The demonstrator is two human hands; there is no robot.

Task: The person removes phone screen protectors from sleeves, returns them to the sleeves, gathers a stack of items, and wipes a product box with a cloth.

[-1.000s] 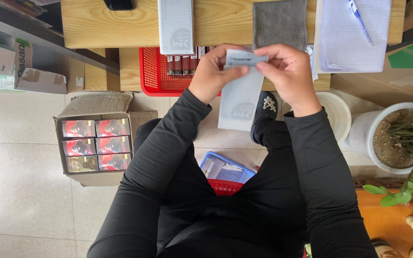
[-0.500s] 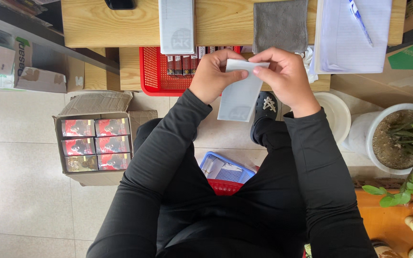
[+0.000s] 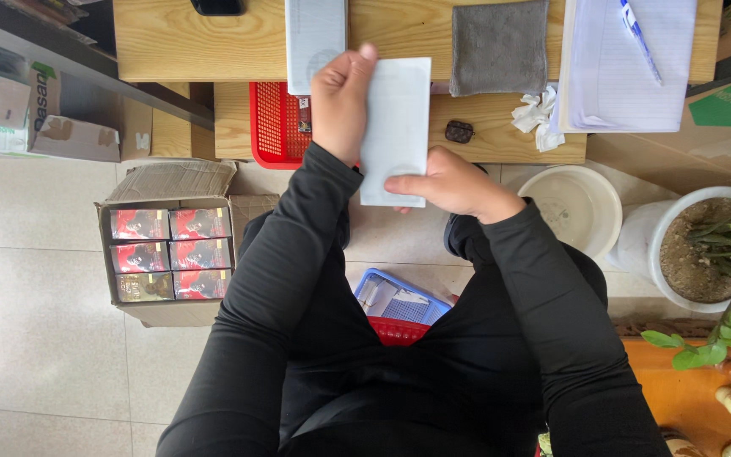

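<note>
While the person sits at the worktop [image 3: 213, 38], a pale sheet [image 3: 395, 127] stands upright between both hands, over the worktop's near edge. Left hand [image 3: 342, 101] is closed on its upper left edge, and right hand [image 3: 450, 182] pinches its lower right corner. Behind it sit a red basket [image 3: 274, 127] and grey cloth [image 3: 499, 46]; a carton [image 3: 171, 252] rests on the floor.

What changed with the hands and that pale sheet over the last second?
The pale sheet, earlier pinched at its top edge by both hands and hanging down, is now held upright and flat. The left hand grips its left edge, and the right hand has dropped to its bottom edge. The red basket, grey cloth and cardboard box stayed put.
</note>
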